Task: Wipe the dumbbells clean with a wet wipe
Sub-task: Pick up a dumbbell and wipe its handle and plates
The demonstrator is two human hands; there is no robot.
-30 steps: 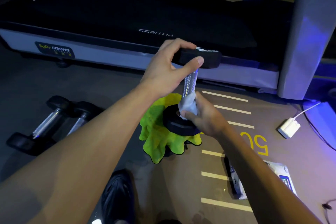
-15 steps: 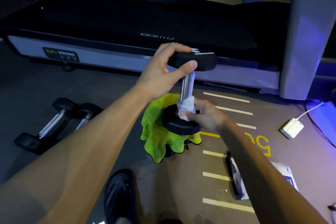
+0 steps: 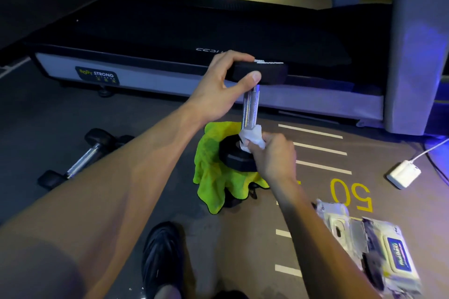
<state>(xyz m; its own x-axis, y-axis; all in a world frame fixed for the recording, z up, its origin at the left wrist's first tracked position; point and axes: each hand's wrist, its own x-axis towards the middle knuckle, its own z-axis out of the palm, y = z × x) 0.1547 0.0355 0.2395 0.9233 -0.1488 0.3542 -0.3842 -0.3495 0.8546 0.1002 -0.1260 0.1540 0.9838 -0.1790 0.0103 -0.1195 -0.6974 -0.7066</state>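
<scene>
A black dumbbell with a knurled chrome handle (image 3: 250,109) stands upright over a bright green cloth (image 3: 210,172). My left hand (image 3: 220,88) grips its top black head from the left. My right hand (image 3: 273,155) pinches a crumpled white wet wipe (image 3: 251,137) around the bottom of the handle, just above the lower black head (image 3: 233,155). Two more black dumbbells (image 3: 82,160) lie side by side on the dark floor to the left, partly behind my left forearm.
A treadmill (image 3: 194,31) runs across the back, with its grey upright post (image 3: 418,43) at the right. A wet wipe pack (image 3: 379,252) lies at lower right. A white charger (image 3: 403,173) with cable sits on the floor. My black shoe (image 3: 162,255) is at the bottom.
My right hand has slid the wipe down the chrome handle to its base by the lower head. The left hand keeps its hold on the top head.
</scene>
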